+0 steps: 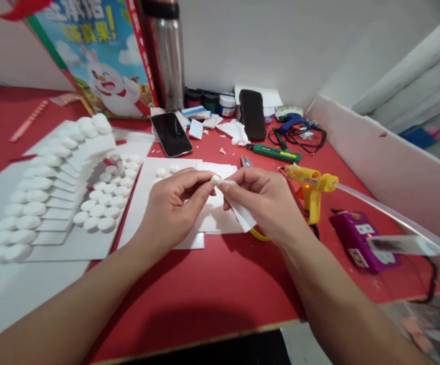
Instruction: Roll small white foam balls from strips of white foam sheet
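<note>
Over the middle of the red table, my left hand [176,203] pinches a small white lump [215,179] between thumb and index finger. My right hand [265,197] is closed on a thin white strip [244,210], like paper or tissue, that hangs below its fingers. The fingertips of both hands nearly meet at the lump; whether lump and strip are joined, I cannot tell. Beneath the hands lie white sheets [220,220] and a white board [138,203], with a few white discs [160,173] beyond my left hand.
Left are many white rounded discs [98,210] and a fanned stack of white cards [55,223]. On the right are a yellow glue gun [311,195], a purple box [364,241] and a green cutter [275,151]. Behind stand phones [172,134], paint jars [226,105] and a steel bottle [167,61].
</note>
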A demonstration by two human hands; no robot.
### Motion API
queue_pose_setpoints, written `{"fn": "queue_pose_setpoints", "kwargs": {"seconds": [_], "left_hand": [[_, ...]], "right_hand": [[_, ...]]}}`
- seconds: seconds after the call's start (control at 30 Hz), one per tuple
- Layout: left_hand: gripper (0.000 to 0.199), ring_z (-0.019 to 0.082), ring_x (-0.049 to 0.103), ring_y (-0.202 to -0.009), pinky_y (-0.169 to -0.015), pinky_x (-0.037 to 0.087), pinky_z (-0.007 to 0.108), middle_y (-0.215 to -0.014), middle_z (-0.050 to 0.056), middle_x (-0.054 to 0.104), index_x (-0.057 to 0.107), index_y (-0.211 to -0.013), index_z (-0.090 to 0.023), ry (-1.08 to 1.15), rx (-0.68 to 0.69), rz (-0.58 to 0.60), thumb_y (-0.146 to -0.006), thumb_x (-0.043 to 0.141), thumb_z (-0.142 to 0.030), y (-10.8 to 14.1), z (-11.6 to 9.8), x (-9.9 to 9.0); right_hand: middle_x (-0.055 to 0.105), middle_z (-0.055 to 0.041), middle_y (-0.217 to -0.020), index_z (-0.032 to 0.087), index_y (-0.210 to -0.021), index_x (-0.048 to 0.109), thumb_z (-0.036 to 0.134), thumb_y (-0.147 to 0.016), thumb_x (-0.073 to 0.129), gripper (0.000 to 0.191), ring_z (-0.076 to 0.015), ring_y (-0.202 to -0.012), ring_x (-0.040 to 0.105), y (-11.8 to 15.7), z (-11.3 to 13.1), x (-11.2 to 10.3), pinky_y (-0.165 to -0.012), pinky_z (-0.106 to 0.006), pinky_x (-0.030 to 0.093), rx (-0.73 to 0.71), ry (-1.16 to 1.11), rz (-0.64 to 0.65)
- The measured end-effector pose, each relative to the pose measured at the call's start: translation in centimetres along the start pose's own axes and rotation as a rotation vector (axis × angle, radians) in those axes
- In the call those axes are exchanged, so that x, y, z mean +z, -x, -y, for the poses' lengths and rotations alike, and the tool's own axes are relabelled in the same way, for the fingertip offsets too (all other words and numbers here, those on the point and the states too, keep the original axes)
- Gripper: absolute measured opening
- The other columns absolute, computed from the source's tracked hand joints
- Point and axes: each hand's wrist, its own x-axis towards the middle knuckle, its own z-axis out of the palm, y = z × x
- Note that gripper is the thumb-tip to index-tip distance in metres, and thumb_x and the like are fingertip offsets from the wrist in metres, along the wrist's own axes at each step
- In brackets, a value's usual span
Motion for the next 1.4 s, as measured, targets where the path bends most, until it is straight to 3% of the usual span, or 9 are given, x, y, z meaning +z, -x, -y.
{"fn": "queue_pose_setpoints", "kwargs": {"seconds": [0.13, 0.2, 0.33, 0.5, 0.67, 0.83, 1.0, 1.13, 1.4], "left_hand": [[0.014, 0.012, 0.065, -0.074, -0.071, 0.051, 0.025, -0.087, 0.001, 0.074, 0.078, -0.099, -0.019, 0.045, -0.035, -0.049, -0.095, 0.067, -0.026, 0.4, 0.1, 0.5], [0.014, 0.013, 0.065, -0.074, -0.071, 0.052, 0.025, -0.087, 0.001, 0.074, 0.078, -0.100, -0.019, 0.054, -0.047, -0.050, -0.095, 0.067, -0.026, 0.3, 0.1, 0.5], [0.013, 0.014, 0.066, -0.075, -0.073, 0.053, 0.026, -0.089, 0.002, 0.075, 0.077, -0.100, -0.018, 0.005, -0.044, -0.031, -0.094, 0.068, -0.025, -0.1, -0.1, -0.1], [0.011, 0.015, 0.068, -0.084, -0.080, 0.054, 0.027, -0.099, 0.003, 0.077, 0.077, -0.100, -0.019, -0.019, 0.021, -0.041, -0.095, 0.067, -0.022, -0.5, 0.0, -0.6], [0.012, 0.017, 0.069, -0.094, -0.086, 0.054, 0.028, -0.101, 0.004, 0.076, 0.077, -0.101, -0.019, -0.016, 0.098, 0.006, -0.095, 0.066, -0.020, -0.4, 0.0, -0.6], [0.013, 0.016, 0.067, -0.085, -0.077, 0.054, 0.028, -0.097, 0.004, 0.074, 0.076, -0.100, -0.020, -0.035, 0.091, 0.009, -0.096, 0.065, -0.022, -0.3, 0.0, -0.5], [0.013, 0.015, 0.065, -0.077, -0.073, 0.054, 0.028, -0.097, 0.004, 0.075, 0.077, -0.101, -0.021, -0.036, 0.051, 0.002, -0.096, 0.065, -0.023, -0.3, 0.0, -0.5], [0.012, 0.013, 0.063, -0.072, -0.071, 0.053, 0.026, -0.092, 0.003, 0.074, 0.078, -0.098, -0.020, -0.033, 0.032, -0.015, -0.094, 0.066, -0.021, -0.4, -0.2, -0.6], [0.012, 0.015, 0.066, -0.077, -0.072, 0.053, 0.027, -0.092, 0.004, 0.075, 0.079, -0.098, -0.020, -0.014, 0.006, -0.032, -0.094, 0.068, -0.023, -0.2, -0.2, -0.1]], "right_hand": [[0.066, -0.0024, -0.065, 0.018, -0.077, 0.068, 0.028, -0.091, 0.062, 0.018, -0.0128, -0.058, 0.054, 0.8, -0.9, 0.9, -0.057, -0.027, 0.036, -0.457, 0.668, -0.255], [0.068, -0.0042, -0.069, 0.018, -0.081, 0.068, 0.029, -0.093, 0.060, 0.018, -0.0148, -0.062, 0.058, 1.0, -0.9, 1.2, -0.060, -0.029, 0.038, -0.517, 0.759, -0.266], [0.070, -0.0040, -0.071, 0.019, -0.087, 0.065, 0.045, -0.092, 0.065, 0.026, -0.0163, -0.060, 0.064, 0.4, 0.0, 0.6, -0.060, -0.028, 0.048, -0.091, 0.177, -0.069], [0.075, -0.0092, -0.077, 0.018, -0.102, 0.062, 0.053, -0.103, 0.041, 0.041, -0.0220, -0.062, 0.071, -0.9, 0.9, -0.8, -0.063, -0.039, 0.061, 0.488, -0.585, 0.243], [0.075, -0.0094, -0.086, 0.018, -0.104, 0.065, 0.047, -0.104, 0.040, 0.038, -0.0211, -0.072, 0.072, -0.8, 0.7, -1.0, -0.077, -0.042, 0.063, 0.559, -0.774, 0.475], [0.058, 0.0006, -0.075, 0.019, -0.093, 0.063, 0.033, -0.103, 0.045, 0.025, -0.0098, -0.054, 0.047, -0.6, 0.9, -0.7, -0.059, -0.026, 0.055, 0.578, -0.820, 0.444], [0.053, 0.0019, -0.079, 0.018, -0.091, 0.064, 0.036, -0.097, 0.062, 0.018, -0.0077, -0.056, 0.040, -0.3, 0.8, -0.5, -0.054, -0.022, 0.042, 0.469, -0.676, 0.380], [0.052, 0.0025, -0.075, 0.018, -0.082, 0.067, 0.045, -0.090, 0.072, 0.029, -0.0084, -0.059, 0.044, -0.1, 0.4, -0.2, -0.056, -0.024, 0.038, 0.196, -0.338, 0.254], [0.065, -0.0003, -0.064, 0.018, -0.080, 0.075, 0.034, -0.095, 0.066, 0.024, -0.0127, -0.058, 0.053, 0.6, -0.1, 0.8, -0.057, -0.028, 0.039, -0.249, 0.310, -0.149]]}}
